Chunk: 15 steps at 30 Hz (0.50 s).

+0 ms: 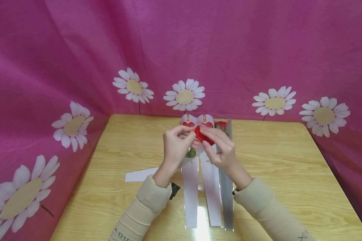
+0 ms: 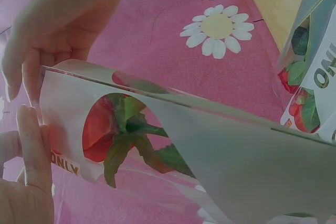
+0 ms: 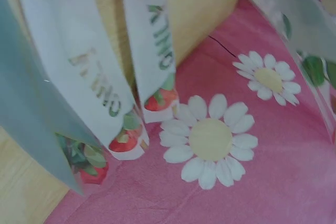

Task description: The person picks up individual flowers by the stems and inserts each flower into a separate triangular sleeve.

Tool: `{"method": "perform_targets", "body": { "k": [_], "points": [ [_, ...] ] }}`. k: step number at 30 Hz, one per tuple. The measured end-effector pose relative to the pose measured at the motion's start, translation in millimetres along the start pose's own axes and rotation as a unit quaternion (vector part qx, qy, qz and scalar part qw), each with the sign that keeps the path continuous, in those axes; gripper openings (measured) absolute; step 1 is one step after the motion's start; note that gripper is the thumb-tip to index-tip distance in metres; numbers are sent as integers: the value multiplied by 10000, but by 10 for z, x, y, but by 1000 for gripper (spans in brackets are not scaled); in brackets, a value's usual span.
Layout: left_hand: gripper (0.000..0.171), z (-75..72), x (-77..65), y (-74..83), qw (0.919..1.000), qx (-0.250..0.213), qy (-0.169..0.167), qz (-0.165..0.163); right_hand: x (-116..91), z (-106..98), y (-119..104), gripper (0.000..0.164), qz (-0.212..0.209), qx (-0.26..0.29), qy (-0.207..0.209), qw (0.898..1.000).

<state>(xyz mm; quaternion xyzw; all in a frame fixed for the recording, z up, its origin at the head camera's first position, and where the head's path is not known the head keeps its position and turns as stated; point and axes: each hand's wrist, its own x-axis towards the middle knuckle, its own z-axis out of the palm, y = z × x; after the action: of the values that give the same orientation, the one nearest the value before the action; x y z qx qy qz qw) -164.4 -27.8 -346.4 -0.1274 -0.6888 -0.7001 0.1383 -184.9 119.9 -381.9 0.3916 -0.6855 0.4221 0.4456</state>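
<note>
Both hands are at the top end of a wrapped rose [image 2: 100, 129], whose red head and green leaves show through a cut-out in its white and clear sleeve [image 2: 236, 145]. My left hand [image 1: 178, 145] pinches the sleeve's edge between thumb and forefinger beside the red petals [image 1: 206, 139]. On the other side, my right hand [image 1: 223, 150] holds the top end, thumb below and fingers above. In the left wrist view, "ONLY" is printed near the sleeve's rim. The right wrist view catches part of this sleeve [image 3: 299, 19] at upper right and neither hand.
Two roses in white sleeves [image 1: 190, 194] lie side by side on the wooden table [image 1: 274, 160]. To their right is a rose in a grey sleeve [image 1: 227, 204]. A tapered white strip [image 1: 140, 174] emerges behind the left forearm. Pink daisy-print cloth [image 1: 229, 50] surrounds the table.
</note>
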Motion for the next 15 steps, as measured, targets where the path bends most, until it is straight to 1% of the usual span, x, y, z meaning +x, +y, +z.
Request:
{"method": "perform_targets", "body": {
  "k": [2, 4, 9, 12, 15],
  "points": [
    [13, -2, 3, 31, 10000, 17, 9, 8, -34, 25, -5, 32, -260, -98, -9, 9996],
    [13, -4, -5, 108, 9999, 107, 25, 62, -55, 42, -5, 32, -359, -156, -9, 9992],
    [12, -12, -31, 296, 9989, 434, 82, 166, -66, 59, -5, 30, -327, -113, -103, 9993],
    [12, -8, -26, 300, 9991, 413, 54, 112, -62, 56, -11, 29, -260, 22, -248, 9994],
    [12, 0, -2, 184, 9997, 224, -1, 30, -72, 56, -11, 29, -196, 170, -388, 9989]
  ]
}}
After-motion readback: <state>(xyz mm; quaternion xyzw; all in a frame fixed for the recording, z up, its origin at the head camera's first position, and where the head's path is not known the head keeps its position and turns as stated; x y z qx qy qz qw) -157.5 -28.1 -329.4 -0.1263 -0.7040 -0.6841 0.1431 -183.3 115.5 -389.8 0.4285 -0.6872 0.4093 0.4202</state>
